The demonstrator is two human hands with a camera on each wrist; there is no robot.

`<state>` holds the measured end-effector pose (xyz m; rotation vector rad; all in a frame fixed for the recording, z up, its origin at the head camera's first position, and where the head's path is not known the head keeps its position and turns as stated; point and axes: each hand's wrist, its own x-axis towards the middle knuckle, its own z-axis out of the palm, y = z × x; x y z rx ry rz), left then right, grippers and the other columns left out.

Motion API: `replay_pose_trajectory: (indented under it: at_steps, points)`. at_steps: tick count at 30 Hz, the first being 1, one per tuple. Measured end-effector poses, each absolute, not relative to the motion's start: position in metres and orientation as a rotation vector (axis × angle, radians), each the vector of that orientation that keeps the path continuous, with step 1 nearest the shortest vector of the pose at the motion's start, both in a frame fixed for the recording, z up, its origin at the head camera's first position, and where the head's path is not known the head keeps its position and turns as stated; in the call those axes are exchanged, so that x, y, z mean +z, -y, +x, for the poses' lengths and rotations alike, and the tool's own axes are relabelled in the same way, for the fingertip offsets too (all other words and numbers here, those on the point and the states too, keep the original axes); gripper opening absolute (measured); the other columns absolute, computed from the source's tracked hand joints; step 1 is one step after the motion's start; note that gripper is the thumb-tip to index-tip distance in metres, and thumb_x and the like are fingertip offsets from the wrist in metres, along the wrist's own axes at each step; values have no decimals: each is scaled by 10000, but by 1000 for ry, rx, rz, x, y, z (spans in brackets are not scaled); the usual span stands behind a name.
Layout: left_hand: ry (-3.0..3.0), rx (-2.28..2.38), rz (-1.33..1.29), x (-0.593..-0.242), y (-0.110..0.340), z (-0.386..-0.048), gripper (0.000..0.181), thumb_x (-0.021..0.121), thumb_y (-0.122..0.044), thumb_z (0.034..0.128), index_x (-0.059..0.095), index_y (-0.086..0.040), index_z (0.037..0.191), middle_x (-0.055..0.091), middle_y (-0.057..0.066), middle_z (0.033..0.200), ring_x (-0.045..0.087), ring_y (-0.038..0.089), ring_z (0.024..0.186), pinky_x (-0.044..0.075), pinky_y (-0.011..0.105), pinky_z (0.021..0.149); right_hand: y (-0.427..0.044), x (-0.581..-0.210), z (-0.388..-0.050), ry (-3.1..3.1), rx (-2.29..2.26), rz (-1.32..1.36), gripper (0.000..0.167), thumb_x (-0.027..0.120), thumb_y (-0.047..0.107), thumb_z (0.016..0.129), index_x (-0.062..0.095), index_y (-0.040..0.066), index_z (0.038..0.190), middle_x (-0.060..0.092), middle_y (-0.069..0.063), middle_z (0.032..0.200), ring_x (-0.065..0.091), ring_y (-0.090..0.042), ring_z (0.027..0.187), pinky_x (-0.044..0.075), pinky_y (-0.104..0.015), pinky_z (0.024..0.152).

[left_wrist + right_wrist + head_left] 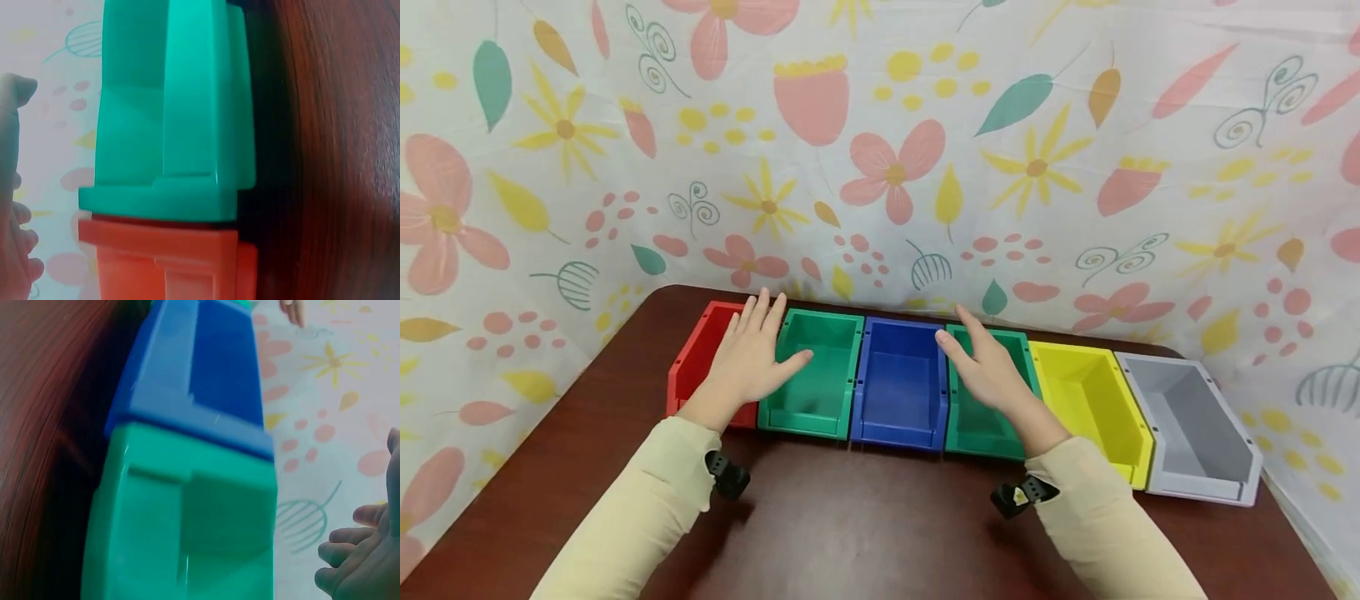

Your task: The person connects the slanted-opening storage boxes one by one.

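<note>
In the head view a row of plastic bins stands on a dark wood table. My left hand (750, 354) hovers over the red bin (700, 343) and the edge of the left green bin (820, 367), fingers straight and thumb spread. Above the right green bin (979, 425) hangs my right hand (988, 367), its fingers extended. Between the hands lies the blue bin (901, 375). Neither hand holds anything. The left wrist view shows the left hand (15, 206) apart from the bins; in the right wrist view the right hand (369, 550) is likewise apart.
Right of the green bin are a yellow bin (1093, 400) and a grey bin (1187, 425). The bins' insides, where visible, hold nothing. A flower-printed cloth (887, 100) hangs behind the table (850, 525). Each wrist wears a black strapped device (727, 475).
</note>
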<state>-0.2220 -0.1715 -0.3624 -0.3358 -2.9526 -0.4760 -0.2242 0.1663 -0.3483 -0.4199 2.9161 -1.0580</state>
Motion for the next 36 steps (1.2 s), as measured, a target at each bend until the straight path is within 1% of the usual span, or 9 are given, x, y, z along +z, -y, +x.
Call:
replay_pose_trajectory:
  at_steps: [2,5,9,14,19,22,28,32,36]
  points:
    - [2965,-504,-325,-362,174,-222,930,487,-606,870,42,-138,1539,16,141,1600,17,362,1465,85,561,1161,-162,-347,-224,-2890,-1108,-392,766,290,624,944,91,181,1537,155,-105,1587,214,-369,1429,247,-588,1102]
    - [2964,-545,-305,-359,180,-223,910,499,-577,879,59,-129,1538,32,152,1597,26,375,1462,97,575,1153,-156,-343,-225,-2850,-1176,-361,774,289,640,935,128,176,1533,204,-112,1574,252,-347,1421,283,-563,1097]
    - [2933,-601,-295,-355,186,-226,882,468,-585,898,82,-113,1535,51,170,1592,44,395,1456,118,589,1143,-148,-337,-228,-2817,-1287,-316,764,316,636,932,212,155,1517,296,-104,1542,309,-298,1407,326,-505,1094]
    - [2919,-674,-255,-353,196,-225,849,417,-600,915,72,-137,1538,52,191,1586,67,432,1441,114,613,1131,-135,-332,-227,-2708,-1415,-248,688,359,560,960,284,130,1492,390,-116,1488,395,-288,1354,368,-472,1072]
    - [2867,-776,-204,-354,210,-223,691,387,-405,973,98,-126,1536,92,208,1577,106,447,1428,135,632,1115,-116,-333,-226,-2413,-1668,-201,599,465,406,975,315,111,1474,449,-138,1436,502,-286,1270,407,-442,1049]
    - [2871,-828,-165,-354,220,-221,646,361,-315,978,107,-100,1532,107,206,1576,131,436,1425,167,635,1104,-104,-333,-226,-2221,-1786,-173,570,476,338,982,314,91,1468,433,-150,1447,500,-289,1276,397,-428,1061]
    - [2884,-874,-68,-351,238,-218,622,311,-280,984,99,-63,1526,132,252,1554,160,446,1410,208,654,1075,-83,-332,-227,-2000,-1847,-162,566,446,293,998,268,64,1485,383,-149,1484,445,-286,1325,358,-421,1094]
    - [2886,-903,-15,-352,249,-220,633,340,-249,979,92,-36,1521,159,286,1533,180,467,1394,217,656,1069,-75,-330,-227,-1939,-1848,-156,586,452,290,994,244,64,1493,346,-144,1506,417,-291,1344,355,-415,1097]
    - [2920,-920,20,-360,257,-223,649,380,-199,966,86,-19,1516,211,315,1504,235,494,1357,248,650,1060,-73,-330,-226,-1898,-1847,-122,597,459,292,992,230,72,1498,316,-141,1521,388,-289,1364,353,-412,1099]
